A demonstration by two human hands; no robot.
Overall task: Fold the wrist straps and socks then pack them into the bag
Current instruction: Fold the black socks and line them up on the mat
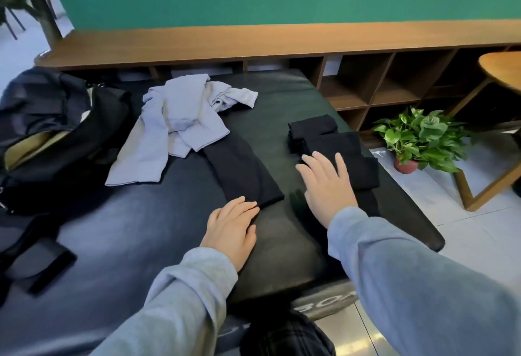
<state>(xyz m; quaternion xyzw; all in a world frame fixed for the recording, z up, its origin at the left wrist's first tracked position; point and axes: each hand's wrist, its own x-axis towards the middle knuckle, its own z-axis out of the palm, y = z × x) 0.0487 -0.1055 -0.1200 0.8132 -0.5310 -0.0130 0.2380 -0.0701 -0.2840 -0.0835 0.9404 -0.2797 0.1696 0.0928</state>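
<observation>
A long black sock (242,171) lies flat across the middle of the black padded bench (141,243). My left hand (232,229) rests flat at its near end, fingertips touching the sock's edge. My right hand (328,183) lies flat with straight fingers against a stack of folded black pieces (338,147) near the bench's right edge. A heap of light grey socks (174,127) sits behind the black sock, overlapping its far end. An open black bag (53,136) stands at the left.
A black strap-like piece (42,265) lies at the near left of the bench. A wooden cubby shelf (380,82) runs along the green wall. On the floor to the right stand a potted plant (423,136) and a wooden table (501,71).
</observation>
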